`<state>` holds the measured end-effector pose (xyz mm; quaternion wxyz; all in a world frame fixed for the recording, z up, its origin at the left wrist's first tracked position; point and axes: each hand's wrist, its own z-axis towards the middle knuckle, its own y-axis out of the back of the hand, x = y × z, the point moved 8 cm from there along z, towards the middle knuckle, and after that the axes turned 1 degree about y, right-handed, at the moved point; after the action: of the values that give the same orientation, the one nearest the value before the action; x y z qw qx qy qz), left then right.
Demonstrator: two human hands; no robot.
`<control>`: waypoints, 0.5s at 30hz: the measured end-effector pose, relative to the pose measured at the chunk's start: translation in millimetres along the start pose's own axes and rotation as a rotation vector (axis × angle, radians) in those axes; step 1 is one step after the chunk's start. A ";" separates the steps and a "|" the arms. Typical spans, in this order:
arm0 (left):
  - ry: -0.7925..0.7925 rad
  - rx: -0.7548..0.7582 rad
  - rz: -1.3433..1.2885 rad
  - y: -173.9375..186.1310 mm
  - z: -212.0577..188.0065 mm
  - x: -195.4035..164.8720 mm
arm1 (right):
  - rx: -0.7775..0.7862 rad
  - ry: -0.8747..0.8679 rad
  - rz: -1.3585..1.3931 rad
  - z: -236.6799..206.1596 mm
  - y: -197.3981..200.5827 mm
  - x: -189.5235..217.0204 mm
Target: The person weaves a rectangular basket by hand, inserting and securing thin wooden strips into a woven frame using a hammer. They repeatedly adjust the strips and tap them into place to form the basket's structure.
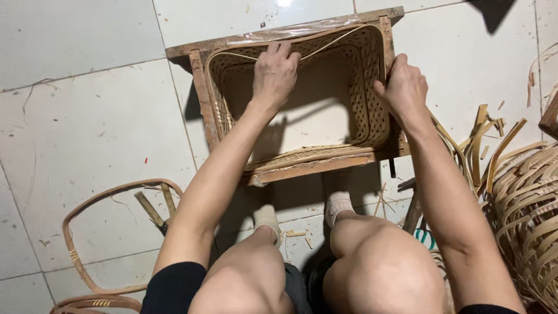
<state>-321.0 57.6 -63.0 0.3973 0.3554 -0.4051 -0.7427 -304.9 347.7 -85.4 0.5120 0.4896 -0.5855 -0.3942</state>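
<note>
Head cam looks down at a woven basket (349, 125) sitting inside a wooden frame (200, 96) on the tiled floor (87, 128), just past the knees. Left hand (274, 74) is curled over the far rim, fingers pinching a thin cane strip (337, 42). Right hand (404, 88) grips the basket's right edge, fingers closed. Bent cane hoops (87, 232) lie left, loose strips (494, 145) right.

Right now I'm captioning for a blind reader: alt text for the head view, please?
A seated person's left hand and right hand grip the rim of a woven basket set inside a wooden frame on a tiled floor.
</note>
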 end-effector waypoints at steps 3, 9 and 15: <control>0.009 -0.016 0.014 1.9 -0.1 -1.9 | 0.115 -0.050 -0.058 3.6 -5.7 4.7; 0.053 0.041 -0.022 5.3 7.5 1.6 | -0.063 -0.040 -0.206 -1.4 1.2 28.5; 0.024 0.025 -0.021 13.6 4.5 0.6 | -0.129 0.012 -0.349 -3.6 -1.1 41.8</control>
<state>-321.0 53.6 -49.2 0.3897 0.3734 -0.4059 -0.7375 -301.0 306.7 -76.9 0.4696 0.5522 -0.4620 -0.5109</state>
